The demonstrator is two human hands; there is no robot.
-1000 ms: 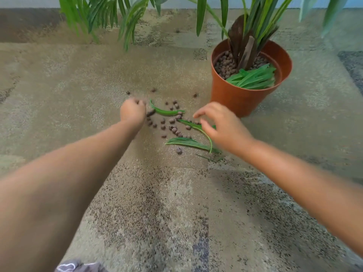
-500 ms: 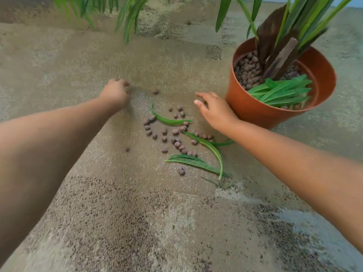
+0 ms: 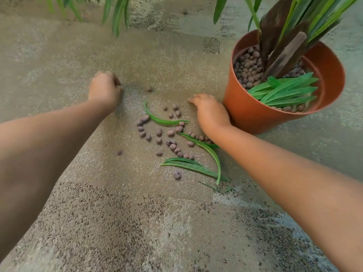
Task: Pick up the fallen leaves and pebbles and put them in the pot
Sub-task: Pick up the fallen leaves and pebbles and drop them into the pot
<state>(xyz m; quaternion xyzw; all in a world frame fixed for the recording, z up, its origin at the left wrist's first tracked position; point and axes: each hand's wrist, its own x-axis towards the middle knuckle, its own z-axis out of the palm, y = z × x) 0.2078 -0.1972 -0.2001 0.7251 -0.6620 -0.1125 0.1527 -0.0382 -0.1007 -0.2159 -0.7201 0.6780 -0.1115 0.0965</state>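
Your carpet (image 3: 137, 222) fills the view, mottled tan and grey. On it, just right of your right hand (image 3: 211, 113), stands the pot (image 3: 253, 116), orange, upright, with a plant (image 3: 282, 42) rising from it, a bed of pebbles and a sheaf of cut green leaves (image 3: 284, 91) lying inside against the near wall. No writing or label shows on the pot.

Both your forearms reach forward and inward from the lower corners. Your left hand (image 3: 105, 90) is down on the carpet with knuckles up and fingers curled under into a loose fist; you cannot tell whether anything is held inside it. A lone pebble (image 3: 150, 89) sits just right of it. Your right hand lies palm down, fingers bent with the tips on the carpet, its wrist close beside the pot wall; whether it pinches a pebble is hidden.

Between your two hands and nearer to you lie the fallen leaves (image 3: 188, 166), four or so long green blades, one curved one (image 3: 163, 120) just left of your right hand. Scattered pebbles (image 3: 170, 132) spread around them, some touching your right wrist, one (image 3: 119, 153) apart under your left forearm.
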